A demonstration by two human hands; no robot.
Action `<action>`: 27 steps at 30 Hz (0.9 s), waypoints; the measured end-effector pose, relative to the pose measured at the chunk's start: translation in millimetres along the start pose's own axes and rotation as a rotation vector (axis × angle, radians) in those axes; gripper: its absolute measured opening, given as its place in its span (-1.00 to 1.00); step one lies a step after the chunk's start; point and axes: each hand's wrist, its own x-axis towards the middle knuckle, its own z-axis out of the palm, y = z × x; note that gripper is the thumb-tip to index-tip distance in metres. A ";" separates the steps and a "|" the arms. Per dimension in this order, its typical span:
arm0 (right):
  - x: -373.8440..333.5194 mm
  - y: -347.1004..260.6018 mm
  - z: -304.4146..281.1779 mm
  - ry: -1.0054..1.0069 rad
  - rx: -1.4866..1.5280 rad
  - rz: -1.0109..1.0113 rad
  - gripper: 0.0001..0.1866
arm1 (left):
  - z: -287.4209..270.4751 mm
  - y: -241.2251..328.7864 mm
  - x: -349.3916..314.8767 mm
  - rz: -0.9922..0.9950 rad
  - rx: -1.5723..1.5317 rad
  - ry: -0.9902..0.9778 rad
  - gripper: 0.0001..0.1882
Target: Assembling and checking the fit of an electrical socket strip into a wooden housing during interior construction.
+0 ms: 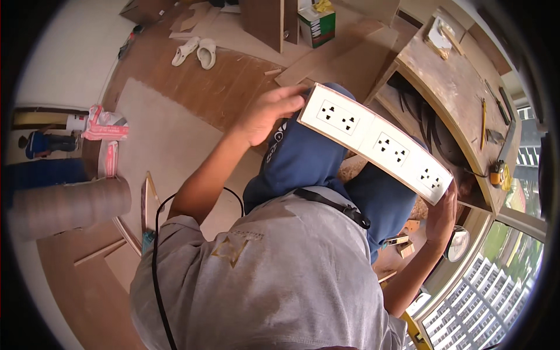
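Note:
A long white board (363,137) with three double power sockets set along it lies across my knees, its socket side facing up. At its left end my left hand (273,112) grips the edge, thumb near the top face and fingers partly hidden behind. The opposite end is held by my right hand (441,214), whose fingers are mostly hidden beneath and beside the board. Thin brown wood-coloured edges show along the board's sides. Below it are my blue trousers (303,154). A black cable (156,262) loops past my left arm.
At right stands a curved wooden cabinet (429,64) bearing a tape measure (499,174), a pencil (483,123) and hand tools. Ahead are pale clogs (206,53), a green and white box (318,28) and wood sheets. A large roll (73,201) and bags (105,124) lie left.

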 end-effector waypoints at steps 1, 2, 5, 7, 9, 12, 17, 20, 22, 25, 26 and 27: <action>6.4 3.2 -2.5 0.034 -0.097 0.018 -0.31 | 12.3 8.1 -5.0 0.034 -0.039 -0.007 -0.38; 12.3 6.6 -3.8 0.061 -0.195 0.032 -0.33 | 11.1 2.0 -5.6 0.055 -0.038 0.063 -0.41; 9.0 1.4 1.0 0.167 -0.353 0.025 -0.31 | 16.5 5.2 1.5 0.088 -0.136 0.117 -0.42; 7.0 -20.4 29.8 0.058 -0.421 -0.041 -0.25 | 13.4 13.2 7.2 0.132 -0.205 0.148 -0.42; 26.5 -29.3 -19.7 -0.192 -0.839 -0.181 -0.07 | -8.2 50.0 15.4 0.164 -0.165 0.144 -0.39; 81.9 -70.0 107.6 -0.198 -0.275 -0.024 -0.25 | -45.1 127.3 40.7 0.302 0.076 0.187 -0.33; 180.7 -76.4 202.3 -0.259 -0.204 -0.031 -0.33 | -108.7 264.6 95.8 0.335 0.392 0.225 -0.25; 209.7 -99.0 272.0 -0.199 -0.220 0.023 -0.39 | -146.5 300.0 97.8 0.237 0.299 0.308 -0.32; 210.3 -119.5 315.3 -0.198 -0.255 0.216 -0.39 | -186.4 302.3 62.5 0.226 0.188 0.312 -0.35; 206.6 -155.3 359.6 -0.344 -0.162 0.413 -0.41 | -200.5 334.3 -6.2 0.070 0.108 0.482 -0.31; 198.6 -177.1 385.3 -0.358 -0.199 0.453 -0.41 | -199.8 363.9 -35.5 0.046 0.036 0.477 -0.29; 191.3 -207.1 417.4 -0.424 -0.307 0.469 -0.41 | -192.8 404.9 -73.4 0.034 0.047 0.531 -0.30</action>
